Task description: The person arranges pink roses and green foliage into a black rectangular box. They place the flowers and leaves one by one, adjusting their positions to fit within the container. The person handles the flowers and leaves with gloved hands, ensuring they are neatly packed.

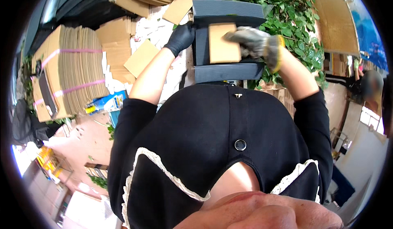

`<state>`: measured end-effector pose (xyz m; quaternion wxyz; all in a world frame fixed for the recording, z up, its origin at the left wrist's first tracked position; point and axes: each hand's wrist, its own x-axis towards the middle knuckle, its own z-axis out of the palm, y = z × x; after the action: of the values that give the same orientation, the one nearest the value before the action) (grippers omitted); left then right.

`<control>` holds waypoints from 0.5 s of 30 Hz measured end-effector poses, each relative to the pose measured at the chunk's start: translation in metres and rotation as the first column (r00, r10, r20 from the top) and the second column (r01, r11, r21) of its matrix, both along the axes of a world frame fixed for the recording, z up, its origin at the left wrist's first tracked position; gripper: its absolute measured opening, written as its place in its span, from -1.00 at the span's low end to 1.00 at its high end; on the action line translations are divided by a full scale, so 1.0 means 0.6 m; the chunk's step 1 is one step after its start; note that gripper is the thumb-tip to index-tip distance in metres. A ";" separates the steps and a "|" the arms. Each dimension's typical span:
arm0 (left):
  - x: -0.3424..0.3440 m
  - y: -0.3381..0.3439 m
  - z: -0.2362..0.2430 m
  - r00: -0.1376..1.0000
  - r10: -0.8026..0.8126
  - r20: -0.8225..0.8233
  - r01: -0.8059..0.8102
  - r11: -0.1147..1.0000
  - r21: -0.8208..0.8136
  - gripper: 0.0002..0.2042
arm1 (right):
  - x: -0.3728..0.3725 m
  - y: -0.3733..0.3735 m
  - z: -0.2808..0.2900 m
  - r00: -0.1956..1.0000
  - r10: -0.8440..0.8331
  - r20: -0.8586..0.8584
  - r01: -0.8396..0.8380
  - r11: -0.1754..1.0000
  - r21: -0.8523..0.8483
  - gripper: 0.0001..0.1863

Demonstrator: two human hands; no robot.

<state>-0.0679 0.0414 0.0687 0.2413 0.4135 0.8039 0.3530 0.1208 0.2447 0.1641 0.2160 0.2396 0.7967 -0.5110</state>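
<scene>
Grey ribbed work surface [227,71] | cardboard-stacked room | one brown cardboard piece [223,44], right hand [256,44] gripping | left hand [181,37] curled on edge

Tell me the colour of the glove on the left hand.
Black, seen in the head view: the left hand wears a black glove.

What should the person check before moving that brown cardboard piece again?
1. Left hand in black glove steadies the dark ribbed box: ok.
2. Right hand in grey glove with yellow cuff touches the brown cardboard piece: ok.
3. Cardboard piece lies flat on the box: ok.
4. Right hand's grip firm: cannot tell.
5. Green leafy plant clear of the box: not ok, leaves crowd its edge.
</scene>
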 end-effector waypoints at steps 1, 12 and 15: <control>-0.001 -0.003 0.001 1.000 0.003 -0.021 -0.003 1.000 0.018 -0.68 | -0.022 -0.014 -0.005 0.997 0.031 0.065 -0.034 0.999 0.037 -0.43; 0.000 -0.019 0.019 0.996 -0.059 -0.072 0.054 0.996 -0.070 -0.71 | -0.041 -0.057 0.027 0.946 -0.185 0.265 0.223 0.967 -0.120 -0.58; 0.004 -0.037 0.065 0.933 -0.197 -0.303 0.114 0.956 -0.271 -0.73 | -0.035 -0.040 -0.003 0.946 -0.116 0.303 0.145 0.987 -0.076 -0.54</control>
<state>-0.0653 0.0195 0.1076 0.1820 0.4953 0.8350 0.1559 0.1001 0.2206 0.1621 0.3104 0.3552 0.7118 -0.5205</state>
